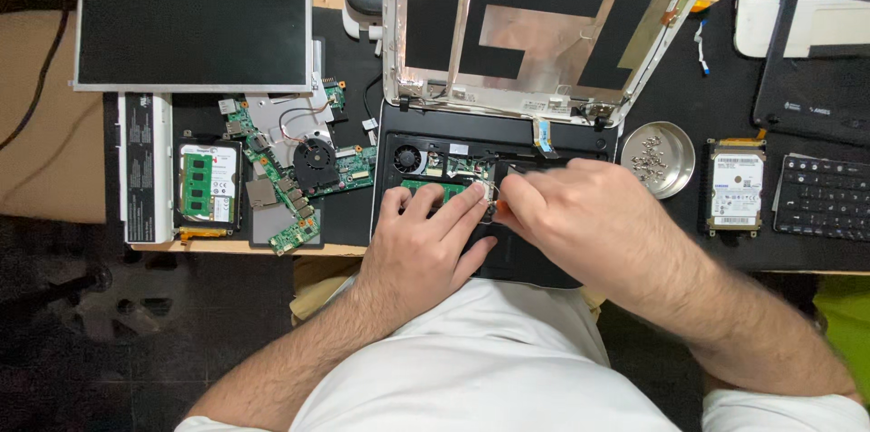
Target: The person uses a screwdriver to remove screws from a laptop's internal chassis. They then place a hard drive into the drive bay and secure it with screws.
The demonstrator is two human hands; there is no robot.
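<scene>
Our right hand (pixel 580 210) pinches a small screwdriver (pixel 500 205) inside the laptop base (pixel 435 155); left hand (pixel 426 242) lies flat beside, holding nothing. 1 slip and we gouge the board.

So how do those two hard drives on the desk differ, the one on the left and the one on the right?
The left hard drive sits beside a loose green circuit board; the right hard drive lies between a round metal dish of screws and a black keyboard. The left one has a green memory stick lying on it; the right one's label is bare. Both are flat, rectangular, white-labelled, and untouched by either hand.
</scene>
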